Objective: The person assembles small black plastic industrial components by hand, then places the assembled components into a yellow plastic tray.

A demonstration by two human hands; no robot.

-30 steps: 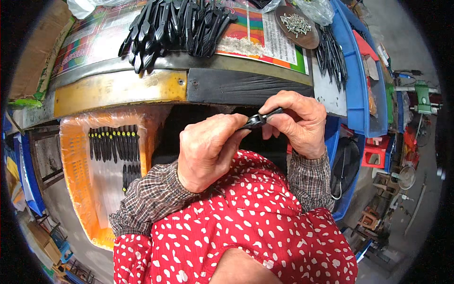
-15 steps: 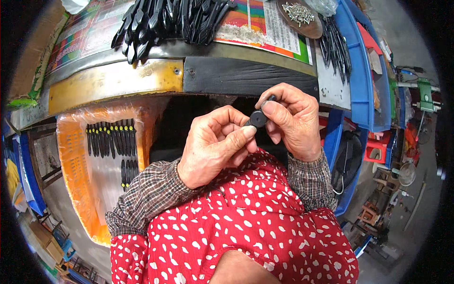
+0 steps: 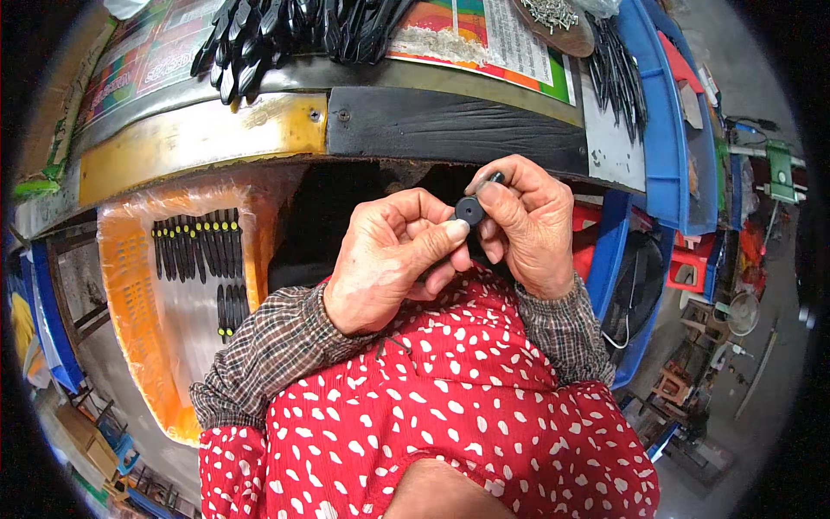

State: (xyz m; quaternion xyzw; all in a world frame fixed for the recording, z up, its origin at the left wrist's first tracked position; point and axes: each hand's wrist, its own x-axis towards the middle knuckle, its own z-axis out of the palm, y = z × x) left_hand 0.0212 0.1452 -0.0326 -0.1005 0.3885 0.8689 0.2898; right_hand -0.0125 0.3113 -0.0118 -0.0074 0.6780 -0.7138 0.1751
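Above my lap, both hands meet at a small black part with a round disc (image 3: 469,210) that has a hole in its middle. My left hand (image 3: 380,264) pinches its edge between thumb and fingers. My right hand (image 3: 538,233) is closed at its other side, and a dark rounded end (image 3: 496,177) pokes out between thumb and forefinger. Whether that end belongs to the disc's piece or to a second one is hidden by the fingers. Beside my left forearm, an orange basket (image 3: 130,303) lined with clear plastic holds rows of black handle-like pieces (image 3: 197,245) with yellow dots.
The workbench edge (image 3: 450,121) runs just beyond my hands. On it lie a heap of black handle-shaped parts (image 3: 298,35), thin black pieces (image 3: 616,82) and a dish of small metal rivets or pins (image 3: 551,13). A blue bin (image 3: 666,130) stands at the right.
The disc now faces up more squarely, showing its central hole. Both hands keep their grip and have barely moved; the view has shifted slightly.
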